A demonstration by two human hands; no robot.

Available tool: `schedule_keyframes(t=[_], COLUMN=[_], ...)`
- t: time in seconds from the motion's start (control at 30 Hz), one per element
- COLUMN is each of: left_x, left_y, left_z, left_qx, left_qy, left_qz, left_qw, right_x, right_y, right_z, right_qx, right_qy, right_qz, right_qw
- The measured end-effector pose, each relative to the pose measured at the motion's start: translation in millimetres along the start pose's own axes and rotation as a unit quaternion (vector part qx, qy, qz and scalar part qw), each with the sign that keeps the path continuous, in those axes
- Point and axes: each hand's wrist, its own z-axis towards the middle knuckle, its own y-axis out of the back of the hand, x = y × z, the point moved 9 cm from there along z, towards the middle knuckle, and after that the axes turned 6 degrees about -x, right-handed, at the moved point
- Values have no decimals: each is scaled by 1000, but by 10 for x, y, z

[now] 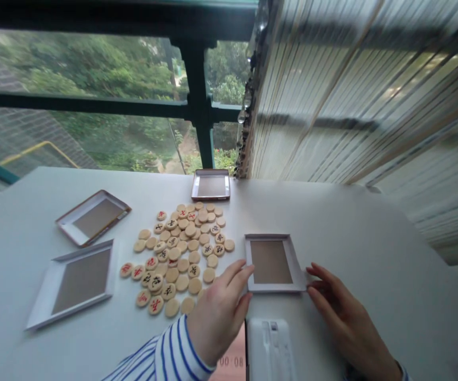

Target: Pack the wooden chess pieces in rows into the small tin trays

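Note:
A small white-rimmed tray (pixel 273 262) with a brown bottom lies on the white table (pixel 371 254) in front of me. My left hand (pixel 219 312), in a blue-and-white striped sleeve, rests at the tray's left front corner with its fingers stretched out and touching the rim. My right hand (pixel 343 312) lies flat at the tray's right front corner, fingertips against the rim. Neither hand holds anything. To the left of the tray is a heap of several round wooden game pieces (pixel 181 248), some with red or black characters on top.
Three more shallow trays lie around the pieces: one at front left (pixel 75 283), one at far left (pixel 92 217), one at the back (pixel 210 184). A white device (pixel 270 349) sits at the near edge. A window and a blind (pixel 364 106) stand behind the table.

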Motion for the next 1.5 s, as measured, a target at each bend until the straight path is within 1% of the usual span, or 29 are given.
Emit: schedule_keyframes(t=[0.1,0.17,0.37,0.53,0.63,0.8,0.93,1.1,1.5], left_x=[-21,-51,-192,-160,-111,-110,-129,-101,-92], left_y=[42,72,93,118,102,0,-34,-61,-32], left_z=[-2,-7,-48,-37,-18,8,15,21,28], left_qx=[-20,-37,-49,-77,-93,-78,-78,-80,-78], left_qy=[-22,-35,-81,-103,-101,-109,-125,-128,-132], left_qz=[-4,-1,6,33,61,99,86,82,61], left_qw=[1000,999,995,991,989,986,985,985,986], right_x=[28,62,138,163,200,320,350,374,410], right_y=[-1,14,-86,-94,-73,-62,-54,-61,-44], right_z=[12,23,23,37,22,-19,-24,-36,-41], right_qx=[13,7,44,60,64,66,58,66,61], right_qy=[13,23,49,69,86,127,136,145,156], right_qz=[2,7,8,20,3,-23,-16,-11,-7], right_qw=[1000,1000,998,996,994,989,989,987,986])
